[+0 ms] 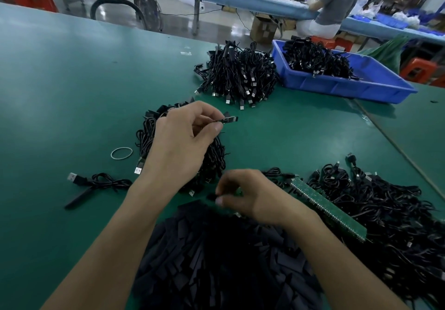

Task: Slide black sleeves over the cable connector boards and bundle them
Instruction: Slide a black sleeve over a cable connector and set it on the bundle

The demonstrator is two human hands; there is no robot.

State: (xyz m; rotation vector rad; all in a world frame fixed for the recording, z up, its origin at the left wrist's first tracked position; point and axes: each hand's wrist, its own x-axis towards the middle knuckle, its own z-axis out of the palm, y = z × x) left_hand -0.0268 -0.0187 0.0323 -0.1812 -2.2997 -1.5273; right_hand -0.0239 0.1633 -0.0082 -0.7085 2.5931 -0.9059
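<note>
**Connector board (230,119) bare, held up off the green table (72,93)**

It's a skinny dark strip with tiny pale specks, poking out rightward from the left hand (183,138), which pinches it thumb-to-forefinger above a cable bundle (145,136). The right hand (243,196), kinda blurry, pinches a black sleeve (212,197) just over the sleeve pile (216,261).

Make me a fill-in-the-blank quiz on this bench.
The left hand pinches a connector ___ by its end.
The right hand pinches a black ___ at the edge of the pile.
The bin holding cables is ___ in colour.
Missing: board; sleeve; blue.
</note>
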